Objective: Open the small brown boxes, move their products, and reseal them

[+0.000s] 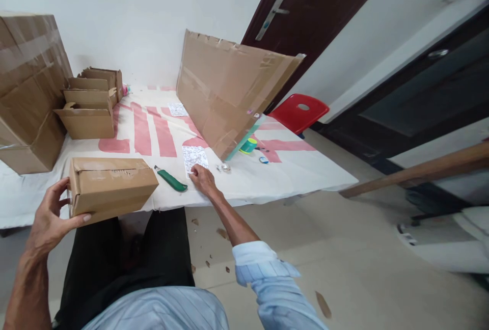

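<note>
One big carton (pixel 34 85) stands leftmost on my feed; next, my left hand (pixel 53 218) grips one closed box (pixel 114 187) by its left end, thumb on the near side, at the table's (pixel 267 182) near edge. I judge it light, fairly stiff, dentable, best held by both ends. Behind sit at least three open boxes (pixel 87 122), then one green knife (pixel 171 180), two patterned sheets (pixel 194 157), and my right hand (pixel 204 180), fingertips bunched at the nearer sheet; whether they pinch it, I can't tell
</note>
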`<state>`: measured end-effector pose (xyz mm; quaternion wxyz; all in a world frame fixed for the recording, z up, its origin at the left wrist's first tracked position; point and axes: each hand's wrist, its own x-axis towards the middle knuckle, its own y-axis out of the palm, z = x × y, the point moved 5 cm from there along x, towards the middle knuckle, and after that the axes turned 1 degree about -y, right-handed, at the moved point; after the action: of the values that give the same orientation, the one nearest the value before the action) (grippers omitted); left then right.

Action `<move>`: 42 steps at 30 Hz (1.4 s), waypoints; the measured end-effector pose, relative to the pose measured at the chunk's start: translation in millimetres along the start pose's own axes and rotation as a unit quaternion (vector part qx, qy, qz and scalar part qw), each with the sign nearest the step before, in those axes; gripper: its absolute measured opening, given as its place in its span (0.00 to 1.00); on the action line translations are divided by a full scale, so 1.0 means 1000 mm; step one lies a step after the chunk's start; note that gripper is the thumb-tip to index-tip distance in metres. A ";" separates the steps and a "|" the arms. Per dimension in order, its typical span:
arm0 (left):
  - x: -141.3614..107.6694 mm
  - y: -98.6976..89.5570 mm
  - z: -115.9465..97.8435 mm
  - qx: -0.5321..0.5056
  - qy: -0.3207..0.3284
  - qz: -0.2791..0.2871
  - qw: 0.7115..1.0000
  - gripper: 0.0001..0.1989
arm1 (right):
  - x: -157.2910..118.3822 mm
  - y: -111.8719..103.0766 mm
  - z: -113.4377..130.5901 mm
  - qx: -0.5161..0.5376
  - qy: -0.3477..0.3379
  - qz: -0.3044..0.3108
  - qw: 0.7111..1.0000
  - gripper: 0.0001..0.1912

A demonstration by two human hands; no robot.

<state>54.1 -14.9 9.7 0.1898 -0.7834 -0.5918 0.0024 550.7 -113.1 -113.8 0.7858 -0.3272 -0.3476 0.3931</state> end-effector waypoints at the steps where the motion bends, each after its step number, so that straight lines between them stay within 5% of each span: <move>1: 0.000 0.000 0.000 0.000 -0.001 0.000 1.000 0.54 | -0.001 0.000 0.001 -0.006 -0.003 -0.002 1.000 0.05; 19: -0.002 -0.007 0.018 -0.031 -0.013 0.012 0.999 0.53 | -0.056 0.000 0.015 -0.026 -0.127 -0.037 0.991 0.18; 42: -0.005 -0.010 0.019 -0.021 -0.032 0.016 0.999 0.53 | -0.040 0.001 -0.010 0.014 -0.056 -0.139 0.989 0.17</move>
<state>39.3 -11.5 -5.7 0.1545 -0.7961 -0.5848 0.0183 540.3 -148.8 -132.0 0.8168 -0.2421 -0.4273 0.3026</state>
